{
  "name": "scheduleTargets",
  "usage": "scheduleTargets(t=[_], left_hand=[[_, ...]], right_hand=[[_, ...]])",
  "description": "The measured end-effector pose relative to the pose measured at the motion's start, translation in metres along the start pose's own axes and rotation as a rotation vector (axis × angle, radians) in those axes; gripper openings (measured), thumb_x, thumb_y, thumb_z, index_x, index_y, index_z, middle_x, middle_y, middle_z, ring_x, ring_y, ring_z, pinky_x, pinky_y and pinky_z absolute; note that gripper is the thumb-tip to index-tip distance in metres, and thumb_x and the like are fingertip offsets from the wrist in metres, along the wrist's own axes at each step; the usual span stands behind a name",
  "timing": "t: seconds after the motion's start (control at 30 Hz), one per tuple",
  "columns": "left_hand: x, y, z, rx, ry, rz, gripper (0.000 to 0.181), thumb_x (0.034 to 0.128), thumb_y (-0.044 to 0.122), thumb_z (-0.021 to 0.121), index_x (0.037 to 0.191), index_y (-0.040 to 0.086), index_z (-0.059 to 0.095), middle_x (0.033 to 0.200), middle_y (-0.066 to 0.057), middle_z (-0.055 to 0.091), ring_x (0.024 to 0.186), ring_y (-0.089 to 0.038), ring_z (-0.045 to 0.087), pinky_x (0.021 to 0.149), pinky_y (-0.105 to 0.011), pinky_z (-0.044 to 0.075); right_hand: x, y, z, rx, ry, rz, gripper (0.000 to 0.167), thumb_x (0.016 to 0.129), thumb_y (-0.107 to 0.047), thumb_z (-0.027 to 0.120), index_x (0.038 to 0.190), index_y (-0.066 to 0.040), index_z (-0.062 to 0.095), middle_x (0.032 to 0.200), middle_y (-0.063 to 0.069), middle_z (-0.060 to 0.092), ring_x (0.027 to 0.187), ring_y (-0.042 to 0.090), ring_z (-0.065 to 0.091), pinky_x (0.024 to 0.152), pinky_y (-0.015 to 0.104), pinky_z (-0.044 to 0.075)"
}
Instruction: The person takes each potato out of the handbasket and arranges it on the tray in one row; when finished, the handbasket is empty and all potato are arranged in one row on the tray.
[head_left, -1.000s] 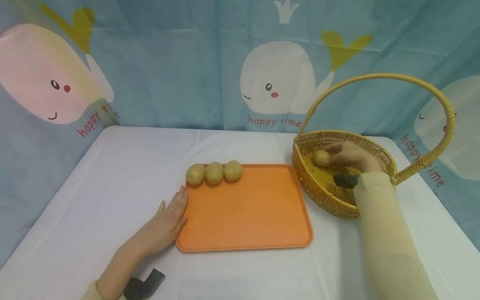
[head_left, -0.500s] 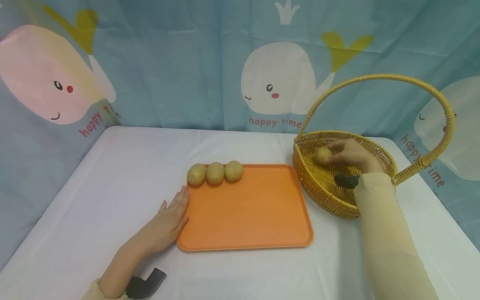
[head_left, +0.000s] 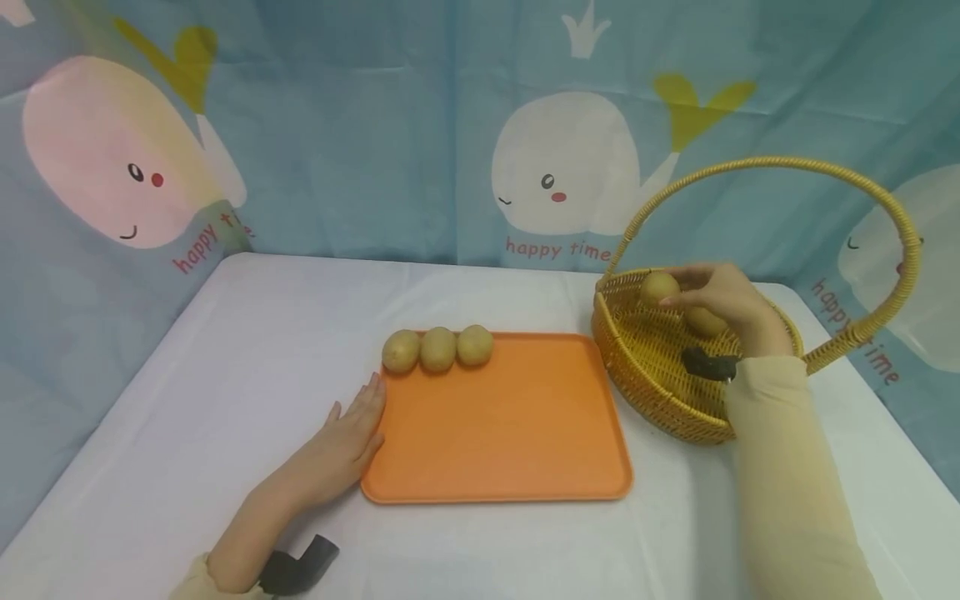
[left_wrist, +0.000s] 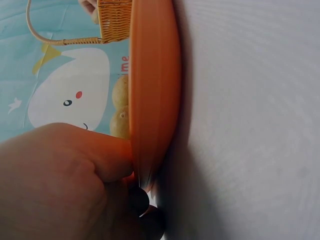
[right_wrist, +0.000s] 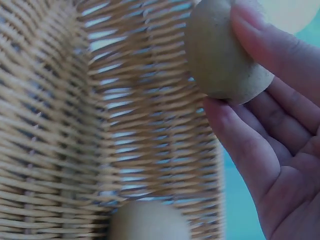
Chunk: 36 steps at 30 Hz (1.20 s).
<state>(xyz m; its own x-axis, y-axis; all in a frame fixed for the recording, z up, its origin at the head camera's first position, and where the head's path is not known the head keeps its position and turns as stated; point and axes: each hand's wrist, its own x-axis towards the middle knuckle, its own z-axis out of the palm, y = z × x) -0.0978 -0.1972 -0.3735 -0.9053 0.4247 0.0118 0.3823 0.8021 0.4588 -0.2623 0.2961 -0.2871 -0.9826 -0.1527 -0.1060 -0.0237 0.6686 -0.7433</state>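
Observation:
My right hand pinches a potato between thumb and fingers, just inside the far left part of the wicker basket. The right wrist view shows this potato lifted level with the woven wall. Another potato lies in the basket, partly hidden under that hand. Along the left edge of the orange tray rests my left hand, fingers extended against the rim. Close up in the left wrist view, it touches the tray's side. Three potatoes sit in a row at the tray's far left corner.
The basket's tall arched handle rises over the right arm. A white cloth covers the table. Behind it hangs a blue curtain with printed whales. Dark wrist-camera pieces show at both wrists.
My right hand has raised the potato from the basket floor toward the rim, uncovering another potato beneath. The left hand stays at the tray's edge; the whole view has shifted slightly.

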Motion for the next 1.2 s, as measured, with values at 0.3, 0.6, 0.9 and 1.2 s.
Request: scheduleTargets(t=[0.3, 0.6, 0.9, 1.2], left_hand=[[0.000, 0.000, 0.001, 0.013, 0.004, -0.004, 0.061, 0.0989, 0.016, 0.046, 0.145, -0.011, 0.018, 0.153, -0.025, 0.013, 0.139, -0.041, 0.016, 0.103, -0.067, 0.013], [0.000, 0.001, 0.000, 0.012, 0.006, -0.003, 0.060, 0.0989, 0.016, 0.045, 0.145, -0.012, 0.018, 0.153, -0.025, 0.014, 0.139, -0.041, 0.016, 0.103, -0.067, 0.013], [0.000, 0.000, 0.000, 0.011, 0.007, -0.003, 0.060, 0.0990, 0.015, 0.045, 0.145, -0.012, 0.018, 0.153, -0.025, 0.014, 0.139, -0.041, 0.016, 0.104, -0.067, 0.013], [-0.001, 0.001, -0.001, 0.012, 0.010, -0.003, 0.060, 0.0991, 0.015, 0.045, 0.145, -0.011, 0.018, 0.153, -0.024, 0.014, 0.139, -0.040, 0.016, 0.104, -0.066, 0.013]], right_hand=[[-0.015, -0.023, -0.001, -0.025, 0.079, -0.061, 0.069, 0.077, -0.032, 0.079, 0.132, 0.000, 0.052, 0.129, 0.019, 0.055, 0.118, 0.028, 0.047, 0.102, 0.050, 0.032], [-0.030, -0.047, 0.004, -0.049, 0.139, -0.112, 0.062, 0.075, -0.033, 0.080, 0.126, -0.005, 0.060, 0.110, -0.007, 0.066, 0.099, 0.005, 0.055, 0.092, 0.032, 0.038], [-0.042, -0.078, 0.023, -0.014, 0.152, -0.224, 0.052, 0.072, -0.024, 0.083, 0.118, -0.006, 0.065, 0.104, -0.004, 0.070, 0.087, 0.003, 0.065, 0.076, 0.016, 0.046], [-0.042, -0.094, 0.050, 0.059, 0.089, -0.288, 0.049, 0.072, -0.014, 0.083, 0.117, -0.004, 0.066, 0.113, 0.011, 0.066, 0.091, 0.009, 0.066, 0.076, 0.020, 0.051]])
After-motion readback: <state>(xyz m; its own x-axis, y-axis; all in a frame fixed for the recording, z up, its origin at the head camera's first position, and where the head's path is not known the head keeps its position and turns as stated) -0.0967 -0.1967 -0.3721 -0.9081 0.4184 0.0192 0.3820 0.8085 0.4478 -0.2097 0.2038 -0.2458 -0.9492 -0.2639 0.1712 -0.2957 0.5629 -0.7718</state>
